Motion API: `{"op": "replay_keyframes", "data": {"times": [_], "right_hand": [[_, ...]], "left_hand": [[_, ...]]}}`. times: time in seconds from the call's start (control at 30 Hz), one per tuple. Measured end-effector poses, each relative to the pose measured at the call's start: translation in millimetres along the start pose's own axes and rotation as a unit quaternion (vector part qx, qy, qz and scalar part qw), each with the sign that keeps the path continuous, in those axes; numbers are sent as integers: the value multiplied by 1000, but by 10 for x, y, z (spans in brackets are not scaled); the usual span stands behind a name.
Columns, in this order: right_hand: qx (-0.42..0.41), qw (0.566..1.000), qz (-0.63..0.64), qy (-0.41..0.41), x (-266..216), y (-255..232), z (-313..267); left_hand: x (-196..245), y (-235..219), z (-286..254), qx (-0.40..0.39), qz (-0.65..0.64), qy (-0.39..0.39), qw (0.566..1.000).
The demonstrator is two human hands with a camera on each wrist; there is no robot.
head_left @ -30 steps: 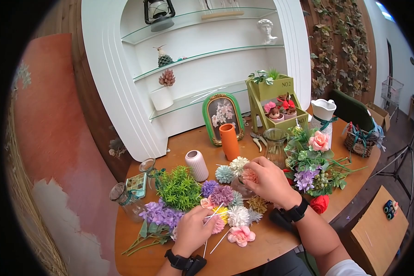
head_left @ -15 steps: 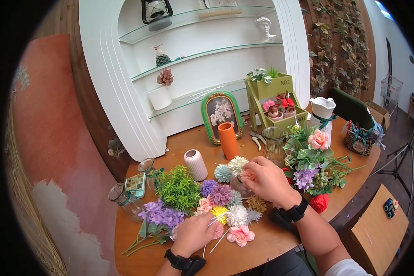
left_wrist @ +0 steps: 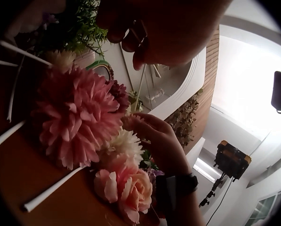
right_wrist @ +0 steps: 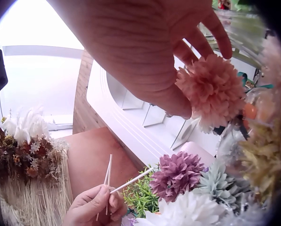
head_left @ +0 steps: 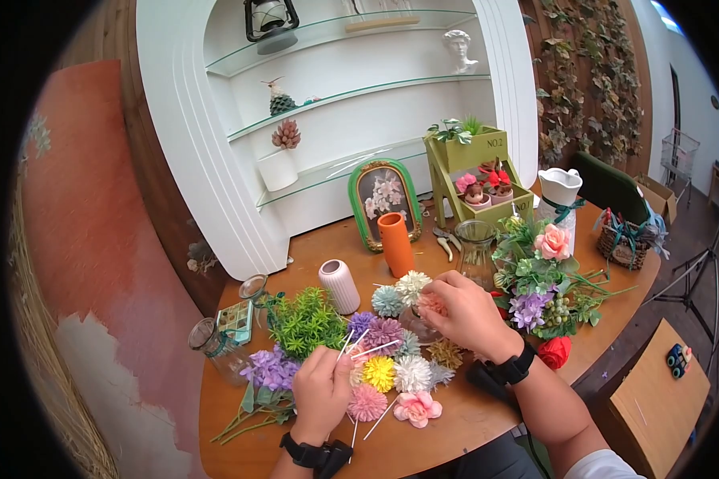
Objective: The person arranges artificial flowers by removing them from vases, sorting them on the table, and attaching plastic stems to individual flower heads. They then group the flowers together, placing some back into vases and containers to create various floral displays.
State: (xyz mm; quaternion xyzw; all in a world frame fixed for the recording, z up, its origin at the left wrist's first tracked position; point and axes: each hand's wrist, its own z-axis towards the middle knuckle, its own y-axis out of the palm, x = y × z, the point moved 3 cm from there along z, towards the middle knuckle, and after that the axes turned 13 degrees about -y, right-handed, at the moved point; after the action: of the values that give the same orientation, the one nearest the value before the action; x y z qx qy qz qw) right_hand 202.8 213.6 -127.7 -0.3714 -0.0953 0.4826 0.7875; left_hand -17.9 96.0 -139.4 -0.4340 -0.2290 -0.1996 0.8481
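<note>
My left hand (head_left: 319, 393) pinches several thin white sticks (head_left: 373, 349) that fan out above its fingertips, over the front left of the flowers. In the right wrist view, the same sticks (right_wrist: 108, 176) cross between its thumb and fingers. My right hand (head_left: 465, 311) holds a peach pompom flower (right_wrist: 211, 92), thumb on one side and fingers on the other, over a small clear glass vase (head_left: 417, 326). Below the left hand lies a pink pompom flower (head_left: 367, 402). Beside it are a yellow flower (head_left: 379, 373), a white one (head_left: 413, 374) and a pink rose (head_left: 418, 409).
Green foliage (head_left: 307, 319) and purple flowers (head_left: 270, 369) lie left. Behind stand a pink ribbed vase (head_left: 340, 287), an orange vase (head_left: 396, 246) and a green picture frame (head_left: 359, 207). A mixed bouquet (head_left: 535, 279) and a red rose (head_left: 555, 351) sit right. Pliers (head_left: 446, 243) lie behind.
My left hand has drawn back left with the white sticks, now tilted upward, uncovering the yellow and pink flowers. The right hand stays at the peach flower.
</note>
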Motion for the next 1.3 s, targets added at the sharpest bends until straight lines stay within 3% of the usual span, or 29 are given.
{"op": "replay_keyframes", "data": {"times": [0.07,0.13,0.17,0.23,0.27,0.3,0.37,0.4,0.47,0.57,0.67,0.8,0.87,1.1,1.17,1.23,1.3], "right_hand": [[3,1000,1,-1,-4,-7,1],[2,1000,2,0,-6,-11,2],[2,1000,2,1,-10,-14,1],[-1,1000,3,2,-15,-17,0],[-1,1000,3,2,-14,-16,0],[-2,1000,3,2,-12,-14,0],[-3,1000,3,2,-6,-7,1],[-4,1000,4,3,-2,-3,-1],[-6,1000,5,4,2,4,-4],[-6,1000,3,6,3,9,-4],[-5,1000,3,3,-1,8,-5],[-13,1000,3,4,-3,-1,-1],[-16,1000,3,4,1,-1,-5],[27,1000,9,-12,-73,-13,-21],[31,999,-5,-36,-22,47,-36],[-23,999,20,-24,58,112,-48],[-8,999,13,-31,67,86,-39]], "left_hand": [[-51,-48,18,-20,-26,-17,999],[-162,-12,21,-253,-145,-135,947],[-154,-67,36,-253,-144,-135,947],[-68,-96,-32,-498,-116,-171,842],[-174,-51,-81,-531,-129,-106,831],[-133,-60,-81,-531,-129,-106,831],[18,-98,-68,-501,-85,-13,861],[-43,-59,-75,-501,-85,-13,861],[-233,22,-53,-413,-68,-27,908],[-118,-52,18,-345,6,-80,935],[-117,-36,26,-277,35,-73,957],[-185,2,19,-256,31,-44,965],[-212,12,6,-297,126,-18,946],[-119,-11,-2,-276,70,5,959],[-108,-8,7,-282,23,-31,959],[-43,-25,9,-278,-4,-54,959],[-25,-16,8,-271,-31,-78,959]]}}
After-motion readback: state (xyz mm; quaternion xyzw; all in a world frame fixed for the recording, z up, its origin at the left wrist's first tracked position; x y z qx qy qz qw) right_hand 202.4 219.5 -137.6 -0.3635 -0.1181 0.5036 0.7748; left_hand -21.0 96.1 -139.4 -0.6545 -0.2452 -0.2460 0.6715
